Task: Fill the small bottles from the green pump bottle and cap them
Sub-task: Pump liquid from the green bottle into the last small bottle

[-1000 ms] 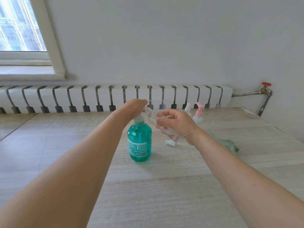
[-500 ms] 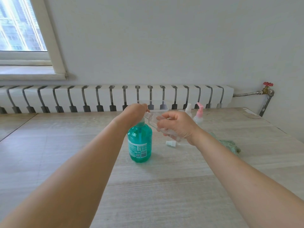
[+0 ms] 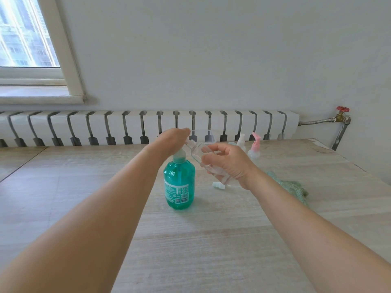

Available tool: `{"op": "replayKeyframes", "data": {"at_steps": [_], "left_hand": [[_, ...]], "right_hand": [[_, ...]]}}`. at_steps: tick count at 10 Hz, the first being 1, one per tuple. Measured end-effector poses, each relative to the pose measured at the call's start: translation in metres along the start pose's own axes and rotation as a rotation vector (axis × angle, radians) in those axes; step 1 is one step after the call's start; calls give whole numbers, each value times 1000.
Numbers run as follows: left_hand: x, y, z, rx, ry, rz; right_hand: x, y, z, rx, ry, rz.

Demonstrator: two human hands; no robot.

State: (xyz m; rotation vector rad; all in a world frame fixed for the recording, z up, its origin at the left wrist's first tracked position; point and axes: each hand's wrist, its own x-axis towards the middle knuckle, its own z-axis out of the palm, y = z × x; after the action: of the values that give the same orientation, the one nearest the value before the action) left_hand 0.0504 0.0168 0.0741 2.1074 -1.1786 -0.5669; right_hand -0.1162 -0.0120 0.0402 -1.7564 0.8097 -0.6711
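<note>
The green pump bottle (image 3: 179, 182) stands upright mid-table. My left hand (image 3: 171, 142) rests on top of its white pump head and presses it, fingers hidden behind the hand. My right hand (image 3: 228, 163) grips a small clear bottle (image 3: 197, 152), tilted, with its open mouth up against the pump nozzle. A white cap (image 3: 218, 185) lies on the table just below my right hand. Two more small bottles stand behind at the back: one with a pink pump top (image 3: 254, 149) and one with a white spray top (image 3: 241, 141).
A crumpled green cloth (image 3: 294, 189) lies to the right of my right wrist. A clear plastic container (image 3: 203, 135) sits behind the hands. The wooden table (image 3: 211, 240) runs back to a white radiator (image 3: 127, 125), with a red-handled valve (image 3: 342, 111) at the far right.
My left hand pushed the pump head down, then rose with it again. The right hand kept the clear bottle at the nozzle, almost still.
</note>
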Motion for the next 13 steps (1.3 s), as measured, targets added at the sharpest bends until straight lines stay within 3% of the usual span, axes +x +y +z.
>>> {"op": "replayKeyframes", "data": {"at_steps": [4, 7, 9, 10, 13], "left_hand": [[-7, 6, -8, 87, -44, 25], [-10, -4, 4, 105, 26, -6], [-13, -1, 4, 265, -53, 9], [-11, -1, 0, 98, -10, -38], [-11, 4, -4, -27, -40, -69]], "right_hand": [[1, -4, 2, -20, -6, -16], [5, 6, 2, -19, -26, -5], [5, 11, 4, -3, -31, -5], [3, 8, 4, -9, -37, -18], [1, 0, 1, 24, 0, 1]]}}
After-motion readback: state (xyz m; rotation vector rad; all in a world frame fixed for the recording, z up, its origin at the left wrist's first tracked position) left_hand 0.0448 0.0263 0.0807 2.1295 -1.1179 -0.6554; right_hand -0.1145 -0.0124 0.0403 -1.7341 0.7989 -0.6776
